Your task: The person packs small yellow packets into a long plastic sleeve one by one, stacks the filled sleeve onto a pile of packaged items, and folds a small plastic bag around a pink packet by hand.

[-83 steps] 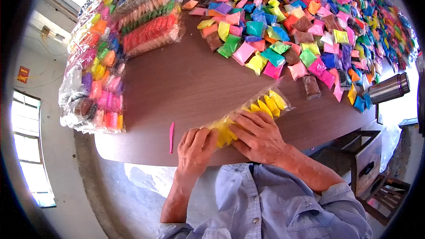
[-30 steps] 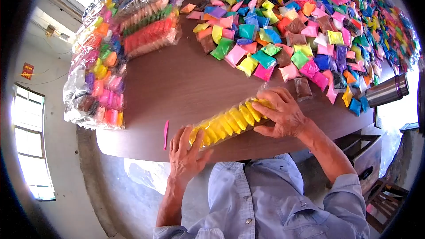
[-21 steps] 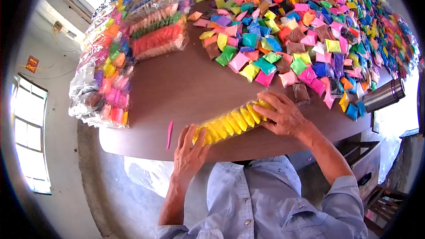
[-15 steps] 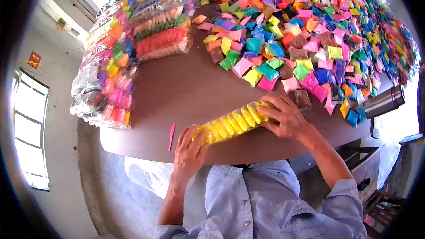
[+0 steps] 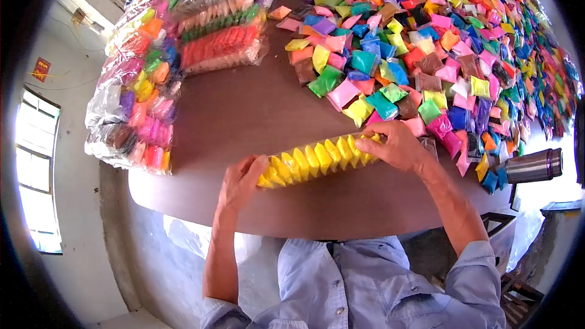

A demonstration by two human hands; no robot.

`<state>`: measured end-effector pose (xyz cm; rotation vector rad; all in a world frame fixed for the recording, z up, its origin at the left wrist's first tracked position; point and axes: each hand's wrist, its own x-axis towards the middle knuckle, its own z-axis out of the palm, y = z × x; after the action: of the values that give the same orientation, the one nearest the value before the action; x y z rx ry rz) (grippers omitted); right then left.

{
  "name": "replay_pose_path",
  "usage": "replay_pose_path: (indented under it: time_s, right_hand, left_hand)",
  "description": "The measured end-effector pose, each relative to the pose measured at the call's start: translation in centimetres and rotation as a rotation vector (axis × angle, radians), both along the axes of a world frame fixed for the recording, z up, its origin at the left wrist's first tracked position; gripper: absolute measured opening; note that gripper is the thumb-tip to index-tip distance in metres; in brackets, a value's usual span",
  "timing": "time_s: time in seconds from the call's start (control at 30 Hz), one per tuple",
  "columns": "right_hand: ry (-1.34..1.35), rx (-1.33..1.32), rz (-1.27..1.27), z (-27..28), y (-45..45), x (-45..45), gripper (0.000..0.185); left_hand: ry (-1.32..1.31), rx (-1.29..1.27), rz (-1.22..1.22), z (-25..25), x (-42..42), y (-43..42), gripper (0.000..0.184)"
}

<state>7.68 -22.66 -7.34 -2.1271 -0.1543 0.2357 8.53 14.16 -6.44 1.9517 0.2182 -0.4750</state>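
Note:
A clear plastic bag filled with a row of yellow packets (image 5: 320, 161) is stretched slantwise between my two hands, close above or on the brown table. My left hand (image 5: 241, 180) grips its left end, thumb and fingers closed on the plastic. At the other end my right hand (image 5: 396, 146) is closed around the bag, fingers over the top. The packets stand side by side like slices. The pink stick seen earlier is not visible now; my left hand is where it lay.
A big heap of small coloured packets (image 5: 426, 55) covers the table's right and far side. Filled bags in rows (image 5: 222, 42) and a stack of mixed-colour bags (image 5: 137, 97) lie on the left. A metal flask (image 5: 533, 166) lies at the right edge of the brown table (image 5: 225, 113).
The yellow bag has shifted slightly left and levelled out a little. My left hand has moved left and up, now covering the pink stick's spot. The view has shifted slightly.

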Motion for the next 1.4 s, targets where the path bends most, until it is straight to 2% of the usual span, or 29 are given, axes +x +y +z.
replay_pose_path:
  time_s: [0.13,0.2,0.33,0.4,0.43,0.5,0.53,0.6,0.73,0.77,0.9,1.07,1.13,1.17,1.27,1.4]
  right_hand:
    - [0.052,-0.004,-0.053,-0.5,0.0,0.9,0.042]
    - [0.068,-0.024,-0.100,-0.8,0.0,1.2,0.044]
    - [0.045,0.022,-0.126,-1.5,0.2,1.4,0.044]
    - [0.101,0.165,-0.163,-1.3,0.5,1.4,0.043]
    - [0.101,0.160,-0.158,-0.6,0.5,1.3,0.043]
    - [0.321,0.207,-0.204,1.4,0.4,0.7,0.046]
    - [0.321,0.203,-0.201,1.1,0.4,0.6,0.046]
    - [0.314,0.454,-0.141,0.0,0.3,0.5,0.053]
    - [0.387,0.508,-0.121,0.7,1.0,2.0,0.049]
    - [0.407,0.453,-0.154,1.3,1.6,2.5,0.045]
    - [0.342,0.567,-0.183,2.8,4.4,6.1,0.039]
    - [0.301,0.542,-0.106,4.1,7.5,12.9,0.038]
    - [0.299,0.552,-0.139,5.2,9.2,15.7,0.038]
    - [0.254,0.580,-0.160,5.1,10.0,17.1,0.039]
    - [0.250,0.624,-0.120,6.3,11.8,21.1,0.040]
    - [0.197,0.621,-0.103,7.5,14.5,26.2,0.039]
  left_hand:
    - [0.008,-0.170,-0.059,-0.4,0.8,1.1,0.052]
    - [-0.137,-0.213,-0.129,-0.7,0.8,1.4,0.060]
    - [-0.110,-0.126,-0.095,-1.0,1.1,1.2,0.063]
    - [-0.062,-0.066,-0.047,-0.6,1.4,0.9,0.062]
    - [-0.063,-0.071,-0.042,-0.8,1.5,1.0,0.062]
    - [-0.064,-0.113,-0.004,-1.3,1.7,1.3,0.061]
    - [-0.065,-0.117,-0.001,-1.3,1.8,1.4,0.061]
    - [-0.055,-0.120,0.028,-1.1,2.1,1.5,0.058]
    - [-0.077,-0.205,0.067,-1.5,3.5,2.8,0.055]
    - [-0.081,-0.203,0.094,-1.0,4.1,3.1,0.052]
    - [-0.098,-0.223,0.153,1.2,7.8,4.9,0.044]
    - [-0.207,-0.227,0.198,3.5,14.3,7.5,0.042]
    - [-0.171,-0.240,0.368,4.3,16.9,8.6,0.042]
    - [-0.221,-0.329,0.311,5.0,17.9,9.1,0.040]
    - [-0.260,-0.464,0.414,5.9,21.5,10.3,0.034]
    - [-0.384,-0.581,0.408,5.5,26.5,11.9,0.029]
